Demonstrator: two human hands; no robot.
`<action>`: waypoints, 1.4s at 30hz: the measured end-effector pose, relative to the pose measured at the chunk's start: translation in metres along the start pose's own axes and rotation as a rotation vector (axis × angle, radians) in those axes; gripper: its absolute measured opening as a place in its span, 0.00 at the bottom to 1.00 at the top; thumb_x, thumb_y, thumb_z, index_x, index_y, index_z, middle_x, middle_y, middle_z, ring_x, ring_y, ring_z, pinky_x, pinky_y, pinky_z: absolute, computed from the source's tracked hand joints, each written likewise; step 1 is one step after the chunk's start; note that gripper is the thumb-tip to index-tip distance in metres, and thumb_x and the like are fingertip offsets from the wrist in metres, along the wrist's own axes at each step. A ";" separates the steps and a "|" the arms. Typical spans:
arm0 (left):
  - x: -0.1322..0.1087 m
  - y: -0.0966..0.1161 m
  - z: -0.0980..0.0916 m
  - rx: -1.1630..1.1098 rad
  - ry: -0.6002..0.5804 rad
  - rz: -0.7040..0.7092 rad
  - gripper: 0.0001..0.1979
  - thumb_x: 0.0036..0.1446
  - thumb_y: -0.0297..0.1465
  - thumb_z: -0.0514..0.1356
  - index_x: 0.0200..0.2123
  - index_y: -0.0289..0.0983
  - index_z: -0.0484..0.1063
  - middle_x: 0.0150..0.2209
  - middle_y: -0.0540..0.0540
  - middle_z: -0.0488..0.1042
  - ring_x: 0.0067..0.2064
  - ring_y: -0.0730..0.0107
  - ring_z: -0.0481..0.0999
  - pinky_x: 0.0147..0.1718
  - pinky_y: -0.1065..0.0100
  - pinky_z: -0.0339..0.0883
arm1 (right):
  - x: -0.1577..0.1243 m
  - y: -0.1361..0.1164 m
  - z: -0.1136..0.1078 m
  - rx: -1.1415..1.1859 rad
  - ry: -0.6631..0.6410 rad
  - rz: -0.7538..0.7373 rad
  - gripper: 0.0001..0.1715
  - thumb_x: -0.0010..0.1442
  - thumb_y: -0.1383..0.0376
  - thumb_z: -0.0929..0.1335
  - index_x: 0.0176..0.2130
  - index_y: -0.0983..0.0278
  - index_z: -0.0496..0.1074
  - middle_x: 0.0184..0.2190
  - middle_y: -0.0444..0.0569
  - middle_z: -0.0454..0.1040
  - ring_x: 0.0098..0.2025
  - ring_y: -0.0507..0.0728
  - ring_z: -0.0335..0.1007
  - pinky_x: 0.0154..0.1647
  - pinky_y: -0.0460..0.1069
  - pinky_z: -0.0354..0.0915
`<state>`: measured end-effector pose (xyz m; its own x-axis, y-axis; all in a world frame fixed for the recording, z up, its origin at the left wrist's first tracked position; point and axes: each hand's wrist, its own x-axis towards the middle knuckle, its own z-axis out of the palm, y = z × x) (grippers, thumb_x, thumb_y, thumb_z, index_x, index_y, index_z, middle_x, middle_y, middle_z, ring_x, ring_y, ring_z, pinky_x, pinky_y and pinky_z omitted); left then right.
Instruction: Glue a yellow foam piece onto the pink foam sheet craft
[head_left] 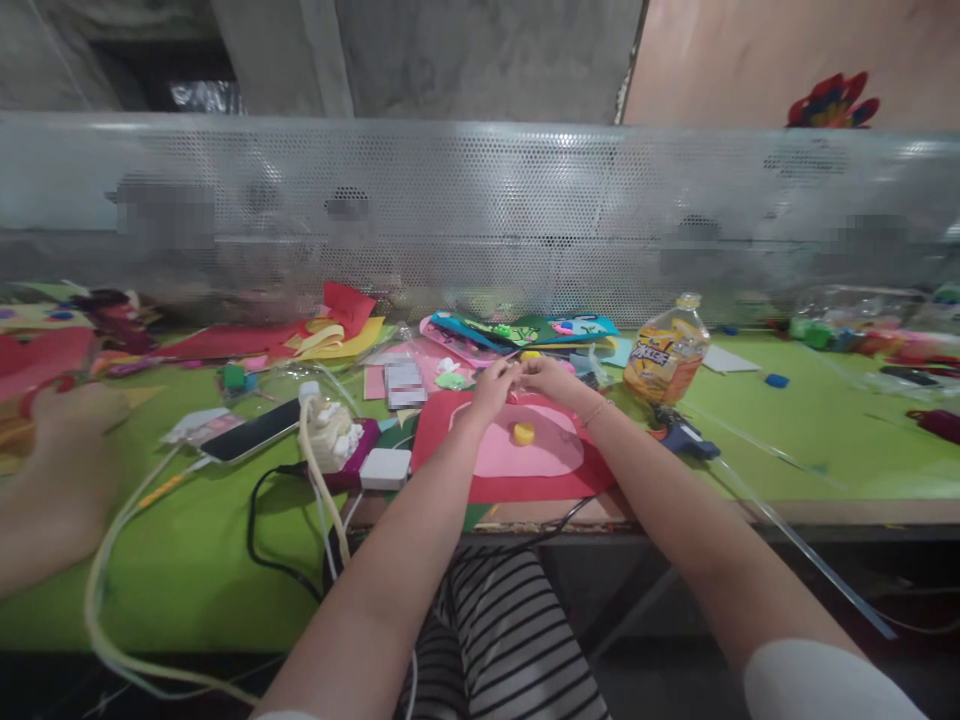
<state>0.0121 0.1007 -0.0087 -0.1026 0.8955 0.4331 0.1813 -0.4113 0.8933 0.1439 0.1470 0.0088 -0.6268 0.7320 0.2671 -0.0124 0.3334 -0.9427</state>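
Observation:
Both my hands meet over the far edge of a red sheet (442, 470) that carries a pink rounded cutout (487, 455). The fingers of my left hand (495, 388) are closed in a pinch. My right hand (549, 383) pinches close beside it, fingertips nearly touching; whatever lies between them is too small to make out. On the pink cutout sits a small yellow piece (523, 434). Just behind the hands are colourful felt pieces (517, 330) in teal, green and pink. A blue glue gun (686, 440) lies to the right of the red sheet.
A bottle with an orange label (667, 350) stands at right. Left are a phone (251, 432), a power strip with plugs (337, 445), a white adapter (385, 468) and looping cables. A co-worker's hand (75, 430) holds red-handled scissors (49, 392) at far left. A perforated metal screen (480, 220) runs behind.

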 end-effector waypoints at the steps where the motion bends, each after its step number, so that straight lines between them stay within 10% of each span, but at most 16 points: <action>1: 0.000 -0.001 0.000 -0.050 -0.016 -0.018 0.11 0.53 0.37 0.53 0.23 0.38 0.59 0.18 0.55 0.61 0.20 0.77 0.61 0.21 0.73 0.55 | 0.000 0.000 -0.001 0.062 -0.038 0.017 0.14 0.40 0.61 0.73 0.24 0.67 0.69 0.19 0.42 0.68 0.22 0.47 0.61 0.26 0.45 0.58; 14: -0.001 0.001 -0.001 0.256 0.167 0.094 0.13 0.57 0.33 0.51 0.20 0.37 0.56 0.19 0.54 0.59 0.24 0.76 0.60 0.26 0.73 0.52 | 0.000 0.005 0.009 0.444 0.012 0.141 0.13 0.41 0.65 0.74 0.25 0.66 0.67 0.20 0.40 0.66 0.23 0.45 0.61 0.28 0.41 0.61; 31: -0.001 0.001 0.006 -0.472 -0.105 -0.052 0.10 0.55 0.32 0.54 0.23 0.36 0.60 0.16 0.55 0.61 0.19 0.82 0.61 0.21 0.76 0.53 | -0.005 -0.013 0.002 0.499 0.035 0.278 0.04 0.50 0.74 0.66 0.27 0.66 0.70 0.23 0.45 0.72 0.26 0.49 0.67 0.30 0.44 0.64; 42: 0.002 -0.005 0.009 -0.370 -0.076 -0.025 0.08 0.51 0.27 0.51 0.21 0.36 0.60 0.16 0.54 0.59 0.18 0.80 0.59 0.20 0.74 0.53 | -0.005 -0.011 0.010 -0.382 0.082 -0.167 0.22 0.57 0.52 0.61 0.21 0.64 0.64 0.16 0.43 0.66 0.19 0.49 0.59 0.22 0.45 0.55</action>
<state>0.0199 0.1062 -0.0130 -0.0267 0.9105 0.4126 -0.1874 -0.4100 0.8926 0.1392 0.1335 0.0158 -0.5767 0.6885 0.4397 0.1905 0.6368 -0.7472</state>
